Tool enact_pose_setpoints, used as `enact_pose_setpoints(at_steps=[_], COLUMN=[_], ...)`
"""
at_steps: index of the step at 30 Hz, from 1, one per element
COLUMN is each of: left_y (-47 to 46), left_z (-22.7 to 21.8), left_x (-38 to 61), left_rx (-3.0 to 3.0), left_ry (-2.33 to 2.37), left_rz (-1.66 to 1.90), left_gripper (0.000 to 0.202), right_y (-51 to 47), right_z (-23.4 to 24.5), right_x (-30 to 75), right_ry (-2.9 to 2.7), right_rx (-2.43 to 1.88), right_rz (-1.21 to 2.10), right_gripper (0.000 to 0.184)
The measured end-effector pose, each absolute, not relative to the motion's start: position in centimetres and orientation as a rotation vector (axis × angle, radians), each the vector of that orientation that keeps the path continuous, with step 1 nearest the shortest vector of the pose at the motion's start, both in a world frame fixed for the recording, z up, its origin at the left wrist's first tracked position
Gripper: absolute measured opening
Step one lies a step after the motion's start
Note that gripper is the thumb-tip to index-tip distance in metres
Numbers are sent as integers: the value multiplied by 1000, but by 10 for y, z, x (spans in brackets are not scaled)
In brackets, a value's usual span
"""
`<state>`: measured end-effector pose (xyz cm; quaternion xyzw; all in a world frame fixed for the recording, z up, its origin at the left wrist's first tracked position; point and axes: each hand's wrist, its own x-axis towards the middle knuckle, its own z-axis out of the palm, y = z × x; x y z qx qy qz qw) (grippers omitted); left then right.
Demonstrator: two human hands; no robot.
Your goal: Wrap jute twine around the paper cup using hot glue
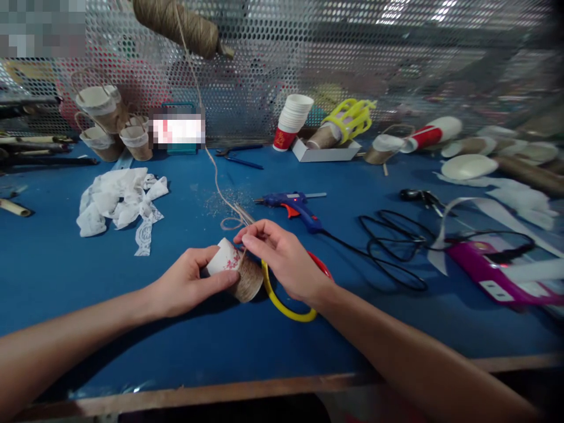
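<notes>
A white paper cup with a pink floral print lies tilted in my left hand, its fingers and thumb closed around the cup. Brown twine covers the part of the cup to the right. My right hand is pinched on the twine at the cup's side. From there the strand runs up to a large spool of twine at the top. Under my right hand lie scissors with yellow and red handles, partly hidden by it. Their blades point away, just beyond my fingers.
A blue glue gun lies beyond my right hand, its black cord looping toward a purple power strip. White lace is heaped at left. Pliers, stacked cups and twine-wrapped baskets stand along the perforated metal panel.
</notes>
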<state>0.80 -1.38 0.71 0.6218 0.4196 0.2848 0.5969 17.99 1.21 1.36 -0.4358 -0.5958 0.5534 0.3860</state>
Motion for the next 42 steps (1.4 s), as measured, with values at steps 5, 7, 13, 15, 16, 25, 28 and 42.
enact_pose_setpoints(at_steps=[5,7,13,15,16,25,28,42], left_y=[-14,-14,-16,-16,-16,-10,-3,6], left_z=[11,13,15,16,16,13,8,-5], left_x=[8,8,7,7,7,7,6,5], left_rx=[1480,1452,1396,1401,1399,1173,1168,1464], left_ry=[923,886,810,787,776,871,952,1093], left_rz=[613,586,514,508,503,653,828,780], left_gripper=[23,23,22,21,21,20,22,29], right_y=[25,31,51,56,58,68,72,26], right_z=[18,21,31,33,34,58,59,41], right_x=[188,194,205,206,206,192,195,193], right_ry=[-1183,-1102,-932,-922,-924,-1535,-1740,-2359], right_rx=[-1049,-1021,-1033,-1039,-1039,-992,-1185,-1050], right_rz=[1563,1592,1537,1525,1515,1487,1069,698], right_gripper=[14,14,9,10,10,13,17,23])
